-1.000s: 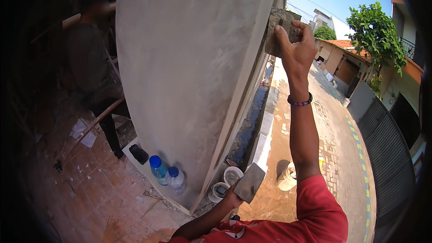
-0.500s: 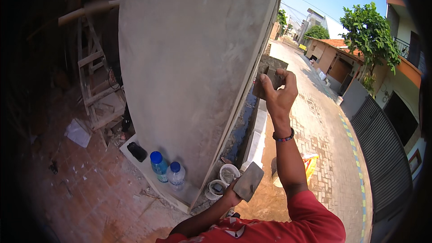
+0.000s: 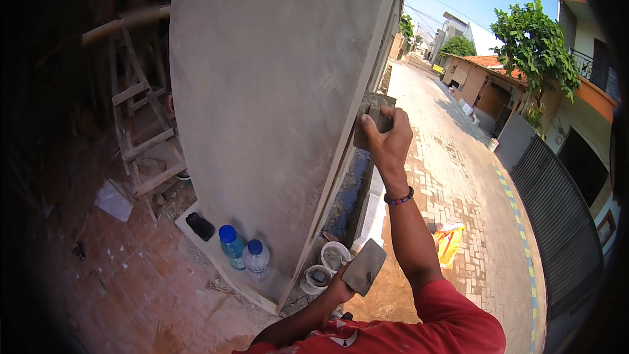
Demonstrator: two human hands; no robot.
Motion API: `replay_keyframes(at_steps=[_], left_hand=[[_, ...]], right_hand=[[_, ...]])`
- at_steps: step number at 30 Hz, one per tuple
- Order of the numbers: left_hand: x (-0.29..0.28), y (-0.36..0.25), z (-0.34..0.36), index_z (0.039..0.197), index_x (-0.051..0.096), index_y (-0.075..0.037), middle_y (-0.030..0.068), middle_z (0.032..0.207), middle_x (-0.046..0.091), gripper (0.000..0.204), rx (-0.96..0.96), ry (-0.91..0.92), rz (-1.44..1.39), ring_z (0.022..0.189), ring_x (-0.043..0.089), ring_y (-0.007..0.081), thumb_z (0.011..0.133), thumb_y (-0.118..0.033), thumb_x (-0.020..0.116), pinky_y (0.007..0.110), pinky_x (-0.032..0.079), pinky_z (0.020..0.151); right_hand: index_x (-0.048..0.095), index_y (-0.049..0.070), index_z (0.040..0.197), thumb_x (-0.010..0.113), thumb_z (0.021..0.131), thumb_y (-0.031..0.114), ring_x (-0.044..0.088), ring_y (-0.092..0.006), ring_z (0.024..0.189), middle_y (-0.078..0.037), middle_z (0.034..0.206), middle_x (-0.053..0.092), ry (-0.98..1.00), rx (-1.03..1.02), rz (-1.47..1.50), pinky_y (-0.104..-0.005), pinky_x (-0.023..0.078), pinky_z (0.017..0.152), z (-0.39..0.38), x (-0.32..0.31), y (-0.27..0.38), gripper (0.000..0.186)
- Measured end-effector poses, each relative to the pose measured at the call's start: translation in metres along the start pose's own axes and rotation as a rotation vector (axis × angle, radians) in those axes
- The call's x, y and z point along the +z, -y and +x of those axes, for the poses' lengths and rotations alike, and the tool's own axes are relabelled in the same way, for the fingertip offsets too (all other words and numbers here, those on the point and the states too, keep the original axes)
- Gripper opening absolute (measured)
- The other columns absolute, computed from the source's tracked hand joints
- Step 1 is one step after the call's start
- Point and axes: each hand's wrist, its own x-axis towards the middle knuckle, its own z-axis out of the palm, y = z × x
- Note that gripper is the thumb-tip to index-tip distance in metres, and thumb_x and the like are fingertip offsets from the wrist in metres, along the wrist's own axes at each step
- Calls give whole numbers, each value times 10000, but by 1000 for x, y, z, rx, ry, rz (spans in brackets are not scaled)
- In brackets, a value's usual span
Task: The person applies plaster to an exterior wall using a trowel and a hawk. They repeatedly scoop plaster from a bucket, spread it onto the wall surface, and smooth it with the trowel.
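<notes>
On the ledge, two bottles stand right of a black object at the left corner, while paper lies beside a ladder on the floor.

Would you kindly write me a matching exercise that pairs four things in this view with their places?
Things:
1. Blue-capped bottles
2. Handled float
3. Wooden stepladder
4. Flat grey plate

Places:
A. In the left hand
B. In the dim area left of the plastered wall
C. On the ledge at the wall's foot
D. In the right hand

Pairs: 1-C, 2-D, 3-B, 4-A
</notes>
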Motion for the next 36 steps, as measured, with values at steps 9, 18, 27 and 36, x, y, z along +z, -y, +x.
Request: replay_keyframes(at_steps=[9, 18, 27, 36], left_hand=[[-23, -12, 17, 1258, 521, -97, 73, 1238, 578, 374, 15, -32, -2, 1126, 561, 236, 953, -304, 456, 396, 455, 968], [-9, -25, 44, 1248, 535, -93, 73, 1222, 591, 378, 56, -46, -46, 1119, 569, 238, 965, -311, 411, 399, 470, 955], [-18, -24, 71, 1225, 543, -88, 84, 1200, 599, 367, 129, 24, -28, 1102, 577, 241, 961, -309, 415, 408, 476, 942], [-6, -9, 64, 1233, 523, -78, 84, 1202, 593, 368, 60, 33, -26, 1097, 576, 241, 949, -304, 462, 400, 467, 952]], right_hand=[[616, -49, 1036, 693, 824, 207, 608, -140, 782, -94, 915, 655, -21, -32, 567, -270, 489, 723, 138, -52, -14, 342], [653, 7, 1066, 717, 735, 481, 673, -204, 781, -141, 890, 674, -244, -218, 42, -306, 557, 706, 299, -58, 54, 581], [601, -52, 907, 643, 767, 282, 663, -287, 764, -201, 786, 654, -329, -302, -50, -380, 522, 682, 323, -41, 100, 365], [584, -16, 895, 733, 737, 305, 594, -354, 821, -188, 852, 587, -270, -212, -88, -429, 479, 714, 169, -4, 49, 388]])
